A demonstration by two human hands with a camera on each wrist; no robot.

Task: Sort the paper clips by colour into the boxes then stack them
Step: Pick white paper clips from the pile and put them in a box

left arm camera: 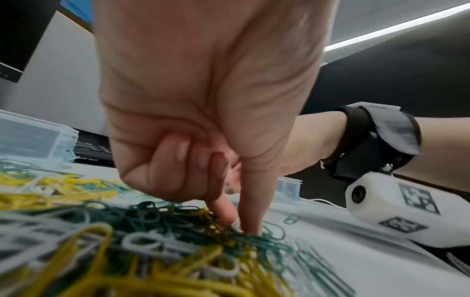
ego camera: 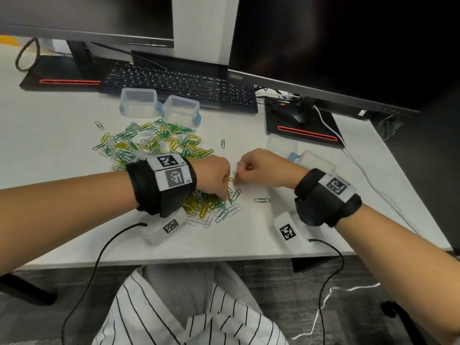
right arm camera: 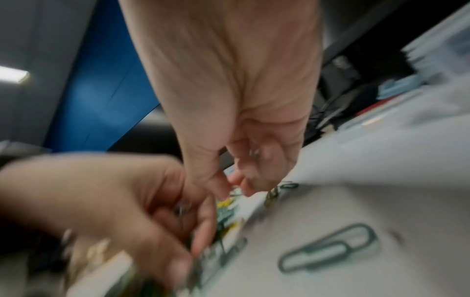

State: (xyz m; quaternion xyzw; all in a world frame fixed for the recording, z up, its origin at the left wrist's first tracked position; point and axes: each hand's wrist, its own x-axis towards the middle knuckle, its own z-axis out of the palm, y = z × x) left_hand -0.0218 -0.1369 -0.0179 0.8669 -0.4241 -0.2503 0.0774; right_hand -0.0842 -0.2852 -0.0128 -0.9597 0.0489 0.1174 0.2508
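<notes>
My left hand (ego camera: 216, 176) was down on the near edge of the paper clip pile (ego camera: 151, 143), outer fingers curled into the palm, index finger and thumb pinched together at the clips on the bench (ego camera: 59, 135). In the left wrist view the fingertips (left arm camera: 250, 225) were buried among green clips; the grip was pinching into the pile, but which clip it had I could not tell.

My right hand (ego camera: 261, 170) hung just beside the left, nearly touching it, fingers bent inward. Thin wire loops showed at its fingertips in the head view, so the grip looked closed on a few clips; the right wrist view was too blurred to give their colour.

The pile, green, yellow and white mixed, spread from under my left wrist back toward two open clear boxes (ego camera: 159, 104) standing side by side in front of the keyboard (ego camera: 179, 83). Loose green clips lay apart on the right: one (ego camera: 261, 200) near my right wrist, one (ego camera: 222, 143) further back.

More clear plastic pieces with a blue clasp (ego camera: 306, 155) lay behind my right hand, near the monitor stand (ego camera: 306, 131).
</notes>
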